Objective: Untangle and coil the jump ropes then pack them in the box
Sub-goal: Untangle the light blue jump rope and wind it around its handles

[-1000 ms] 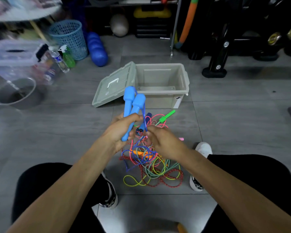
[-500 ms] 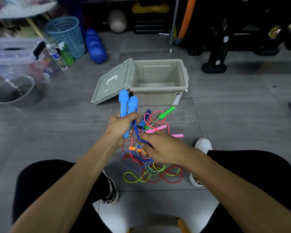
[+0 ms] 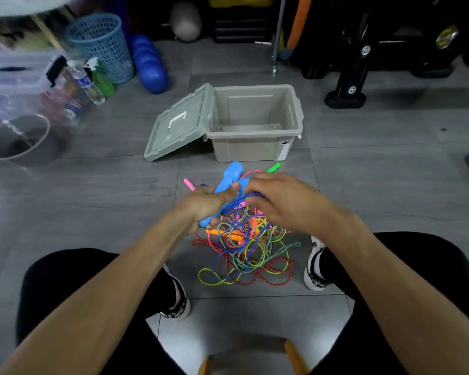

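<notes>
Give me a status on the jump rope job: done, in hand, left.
Done: nothing packed; the box sits open and empty, its lid leaning on it. In hand: the left hand grips the two blue handles, and the right hand works the blue cord, which runs down into the pile. Left: free and coil that rope, then untangle, coil and pack the rest.

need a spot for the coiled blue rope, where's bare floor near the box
Bare floor lies right of the box, out toward the black stand base, and left of the lid. The box itself holds nothing. In front of it is crowded: the rope tangle fills the gap between the shoes.
</notes>
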The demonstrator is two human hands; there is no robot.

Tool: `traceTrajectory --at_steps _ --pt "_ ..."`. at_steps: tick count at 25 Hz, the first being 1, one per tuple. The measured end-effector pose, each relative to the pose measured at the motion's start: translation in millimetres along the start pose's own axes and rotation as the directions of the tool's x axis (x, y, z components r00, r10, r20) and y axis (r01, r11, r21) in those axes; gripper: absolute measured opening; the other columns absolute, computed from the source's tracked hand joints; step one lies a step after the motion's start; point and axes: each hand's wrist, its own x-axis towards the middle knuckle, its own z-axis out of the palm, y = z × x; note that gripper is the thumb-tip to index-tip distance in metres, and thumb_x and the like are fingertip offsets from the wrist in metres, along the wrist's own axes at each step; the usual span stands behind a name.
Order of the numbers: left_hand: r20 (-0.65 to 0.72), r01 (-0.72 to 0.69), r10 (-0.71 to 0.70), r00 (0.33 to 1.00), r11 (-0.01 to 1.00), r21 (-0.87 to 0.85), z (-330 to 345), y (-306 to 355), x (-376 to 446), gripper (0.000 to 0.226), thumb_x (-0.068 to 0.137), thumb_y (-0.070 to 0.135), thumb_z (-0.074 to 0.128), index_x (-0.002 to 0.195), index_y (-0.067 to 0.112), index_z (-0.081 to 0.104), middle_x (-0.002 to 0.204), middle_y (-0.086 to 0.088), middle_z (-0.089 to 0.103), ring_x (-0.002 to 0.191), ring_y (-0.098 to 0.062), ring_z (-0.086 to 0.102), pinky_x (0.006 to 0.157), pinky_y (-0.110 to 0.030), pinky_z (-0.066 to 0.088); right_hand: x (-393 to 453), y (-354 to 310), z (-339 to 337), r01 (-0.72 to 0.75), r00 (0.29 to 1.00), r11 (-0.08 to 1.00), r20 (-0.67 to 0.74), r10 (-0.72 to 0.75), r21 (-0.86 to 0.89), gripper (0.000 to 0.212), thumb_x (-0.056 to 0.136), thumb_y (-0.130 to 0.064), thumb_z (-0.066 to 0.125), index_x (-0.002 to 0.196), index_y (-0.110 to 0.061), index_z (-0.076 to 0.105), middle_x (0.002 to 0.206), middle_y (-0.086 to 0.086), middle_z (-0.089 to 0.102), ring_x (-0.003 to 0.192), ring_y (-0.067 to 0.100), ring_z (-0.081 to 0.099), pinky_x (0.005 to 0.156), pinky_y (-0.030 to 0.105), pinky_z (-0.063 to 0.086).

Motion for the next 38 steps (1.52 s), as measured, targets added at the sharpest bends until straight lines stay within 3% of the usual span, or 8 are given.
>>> traceTrajectory --at_steps 7,11,14,18,21,25,31,38 --pt "0.258 -0.047 0.039 0.965 0.999 0.027 6 8 -26 0.034 0.095 0.047 0.049 0.082 0.017 0.059 0.054 -0.003 0.055 0.029 -0.011 0.031 0.036 -0.010 0.022 5 25 12 -0.133 0.977 0.957 -0.127 0.170 0.259 0.028 0.088 -0.034 0.056 0.113 -0.022 0.060 0.121 -0.004 0.043 0.104 0.007 0.052 0.085 0.013 0.043" --pt "0.263 -0.051 0.035 0.964 0.997 0.056 0 11 -31 0.030 0.099 0.036 0.047 0.081 0.014 0.057 0.051 -0.002 0.052 0.028 -0.010 0.030 0.035 -0.010 0.021 3 26 20 -0.239 0.954 0.923 -0.106 0.282 0.300 0.039 0.088 -0.040 0.055 0.124 -0.025 0.056 0.107 -0.008 0.057 0.089 -0.011 0.049 0.080 0.001 0.033" --pt "0.192 -0.057 0.056 0.980 0.998 0.004 0 10 -30 0.025 0.096 0.033 0.052 0.081 0.012 0.053 0.045 0.001 0.048 0.030 -0.011 0.027 0.038 -0.012 0.019 6 17 30 -0.416 0.853 0.717 -0.034 0.521 0.560 0.019 0.092 -0.033 0.054 0.109 -0.027 0.058 0.081 -0.005 0.062 0.062 -0.004 0.053 0.060 0.011 0.039" --pt "0.222 -0.163 0.153 0.963 0.986 0.028 -5 15 -31 0.041 0.085 0.052 0.057 0.079 0.012 0.057 0.047 0.007 0.052 0.034 -0.010 0.029 0.037 -0.014 0.021 8 13 25 -0.436 0.808 0.554 0.037 0.588 0.709 0.038 0.095 -0.051 0.041 0.098 -0.022 0.065 0.090 -0.005 0.067 0.079 0.006 0.062 0.078 0.024 0.048" --pt "0.275 -0.228 0.155 0.949 0.939 0.258 -7 16 -36 0.048 0.071 0.049 0.076 0.086 0.006 0.059 0.059 -0.007 0.055 0.036 -0.015 0.036 0.038 -0.017 0.028 8 11 17 -0.413 0.822 0.523 0.058 0.566 0.746 0.034 0.095 -0.054 0.041 0.092 -0.029 0.063 0.078 -0.019 0.063 0.069 -0.010 0.057 0.062 0.004 0.040" --pt "0.232 -0.315 0.243 0.942 0.878 0.359 -2 15 -36 0.039 0.071 0.027 0.084 0.093 0.012 0.057 0.062 0.000 0.052 0.039 -0.006 0.043 0.042 -0.019 0.036 14 10 23 -0.432 0.768 0.580 -0.056 0.638 0.691 0.038 0.094 -0.047 0.049 0.075 -0.017 0.061 0.056 -0.006 0.049 0.044 0.003 0.044 0.045 0.013 0.037" --pt "0.125 -0.363 0.500 0.857 0.415 0.834 -6 -1 -29 0.035 0.080 0.027 0.065 0.108 0.017 0.047 0.085 -0.003 0.056 0.081 -0.029 0.056 0.062 -0.035 0.043 16 14 24 -0.473 0.738 0.605 -0.087 0.669 0.641 0.043 0.094 -0.047 0.047 0.077 -0.010 0.059 0.055 -0.003 0.047 0.044 0.005 0.041 0.040 0.014 0.032" --pt "0.078 -0.207 0.196 0.978 0.822 0.530 -18 0 -19 0.022 0.091 0.034 0.061 0.082 0.015 0.054 0.059 0.003 0.049 0.049 -0.012 0.046 0.052 -0.024 0.039 17 26 25 -0.515 0.800 0.600 0.093 0.592 0.613 0.063 0.091 -0.061 0.040 0.075 -0.005 0.064 0.088 0.012 0.062 0.081 0.022 0.059 0.087 0.032 0.047"
